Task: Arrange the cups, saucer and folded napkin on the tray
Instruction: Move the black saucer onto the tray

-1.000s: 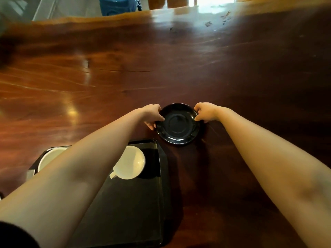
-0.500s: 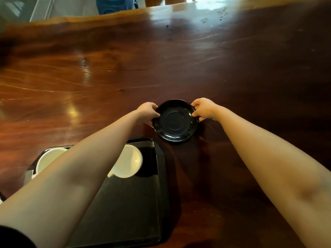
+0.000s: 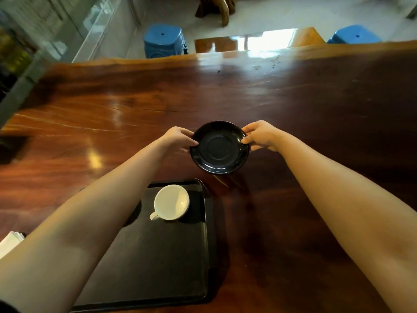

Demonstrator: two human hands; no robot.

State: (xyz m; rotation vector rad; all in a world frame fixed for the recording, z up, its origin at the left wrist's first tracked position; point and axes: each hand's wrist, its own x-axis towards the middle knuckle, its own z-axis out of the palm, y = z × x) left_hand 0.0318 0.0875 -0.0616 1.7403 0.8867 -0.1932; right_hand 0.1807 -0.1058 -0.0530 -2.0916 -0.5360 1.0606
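Observation:
A black saucer (image 3: pixel 220 147) is held by its rim between both hands, lifted slightly off the table and tilted toward me. My left hand (image 3: pixel 178 138) pinches its left edge and my right hand (image 3: pixel 259 136) pinches its right edge. Below it lies a black rectangular tray (image 3: pixel 158 267) with a white cup (image 3: pixel 172 202) standing at its far right corner, handle pointing near-left. My left forearm hides the tray's left side, so a second cup is out of sight. A white folded napkin (image 3: pixel 10 242) shows at the left edge.
The wide polished wooden table (image 3: pixel 316 132) stretches far and right. A dark object (image 3: pixel 11 147) lies at the table's left edge. Two blue stools (image 3: pixel 165 40) stand beyond the far edge, beside a small wooden table (image 3: pixel 248 40).
The saucer has come up off the table between both hands and tilts toward me. The view has tipped up, showing the far edge and stools; the left cup is now hidden.

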